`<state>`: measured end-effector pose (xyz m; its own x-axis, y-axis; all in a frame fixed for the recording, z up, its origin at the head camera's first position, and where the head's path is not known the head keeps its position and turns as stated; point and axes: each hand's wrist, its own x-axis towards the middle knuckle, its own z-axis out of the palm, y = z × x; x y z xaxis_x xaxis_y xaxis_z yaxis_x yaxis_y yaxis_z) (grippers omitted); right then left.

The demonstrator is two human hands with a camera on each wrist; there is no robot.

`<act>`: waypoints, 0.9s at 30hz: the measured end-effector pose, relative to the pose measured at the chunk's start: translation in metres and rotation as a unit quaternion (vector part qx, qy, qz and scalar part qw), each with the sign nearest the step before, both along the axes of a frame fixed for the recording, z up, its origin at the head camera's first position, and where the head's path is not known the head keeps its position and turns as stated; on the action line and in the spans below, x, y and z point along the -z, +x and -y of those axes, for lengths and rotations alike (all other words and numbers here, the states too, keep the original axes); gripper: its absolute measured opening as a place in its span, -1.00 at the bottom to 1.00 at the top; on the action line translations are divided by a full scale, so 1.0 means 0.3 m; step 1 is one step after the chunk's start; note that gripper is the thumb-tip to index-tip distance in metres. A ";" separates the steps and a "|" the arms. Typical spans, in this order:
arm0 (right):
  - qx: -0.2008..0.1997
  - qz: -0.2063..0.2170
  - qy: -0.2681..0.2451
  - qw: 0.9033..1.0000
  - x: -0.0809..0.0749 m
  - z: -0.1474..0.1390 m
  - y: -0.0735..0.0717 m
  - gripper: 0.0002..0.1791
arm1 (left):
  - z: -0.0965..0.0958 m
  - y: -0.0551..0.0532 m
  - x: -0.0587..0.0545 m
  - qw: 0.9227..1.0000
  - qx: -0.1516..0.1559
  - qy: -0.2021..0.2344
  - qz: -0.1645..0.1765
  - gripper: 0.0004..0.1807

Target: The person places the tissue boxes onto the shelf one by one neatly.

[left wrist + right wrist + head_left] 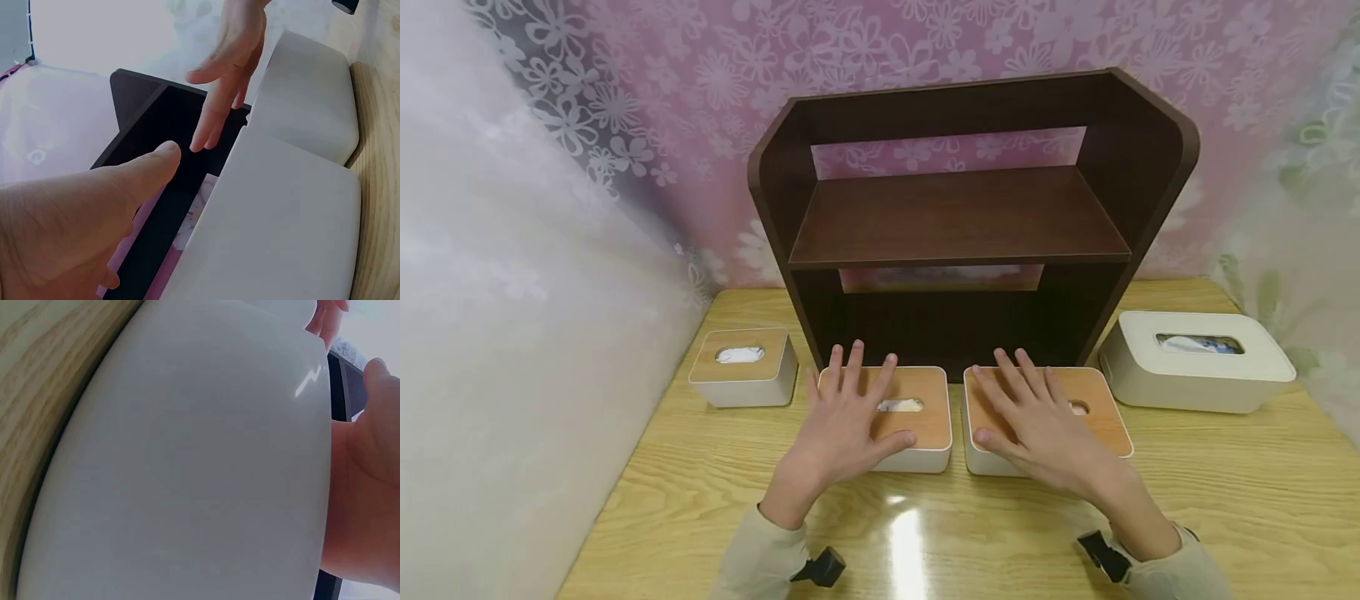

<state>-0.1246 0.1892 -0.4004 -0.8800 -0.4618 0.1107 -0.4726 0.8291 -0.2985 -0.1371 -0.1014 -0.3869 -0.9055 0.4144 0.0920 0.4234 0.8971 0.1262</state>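
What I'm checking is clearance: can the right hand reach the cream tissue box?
Likely yes: the right hand grips nothing, and nothing visible blocks its way to the cream tissue box.

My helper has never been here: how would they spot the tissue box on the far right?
Find the dark brown shelf on the wooden table. To its right, past the right hand, sits the tissue box. It alone of the four has a cream lid, not a wood-coloured one.

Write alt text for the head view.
A person's left hand and right hand spread over two wood-topped tissue boxes, one each, on a wood-grain table. Behind stands a dark two-tier shelf; a smaller wood-topped box is at left, a cream box at right.
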 end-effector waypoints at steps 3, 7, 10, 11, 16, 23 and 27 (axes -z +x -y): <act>-0.005 -0.002 -0.003 1.000 0.004 0.001 -0.003 -0.13 | 0.005 -0.002 -0.003 1.000 -0.006 0.008 0.002 0.08; -0.010 -0.008 -0.005 1.000 0.009 0.003 -0.005 -0.13 | 0.010 -0.004 -0.003 1.000 -0.006 0.014 0.002 0.08; -0.013 -0.008 -0.008 1.000 0.010 0.008 -0.003 -0.13 | 0.012 -0.005 0.000 1.000 -0.004 0.016 0.006 0.08; -0.015 -0.008 -0.010 1.000 0.010 0.011 -0.002 -0.12 | 0.013 -0.005 0.001 1.000 -0.005 0.012 0.008 0.08; -0.025 0.001 -0.020 0.999 0.012 0.026 0.000 -0.12 | 0.017 -0.007 0.000 1.000 -0.007 0.009 0.007 0.09; -0.030 0.018 -0.048 0.998 0.013 0.038 0.001 -0.10 | 0.023 -0.017 0.002 1.000 -0.010 0.013 0.015 0.10; -0.036 0.042 -0.079 0.995 0.011 0.060 0.011 -0.05 | 0.034 -0.027 0.005 0.999 -0.014 0.022 0.025 0.10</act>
<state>-0.1212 0.1712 -0.4038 -0.8545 -0.5068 0.1143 -0.4972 0.7339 -0.4628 -0.1451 -0.1115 -0.3883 -0.9203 0.3860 0.0632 0.3908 0.9015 0.1857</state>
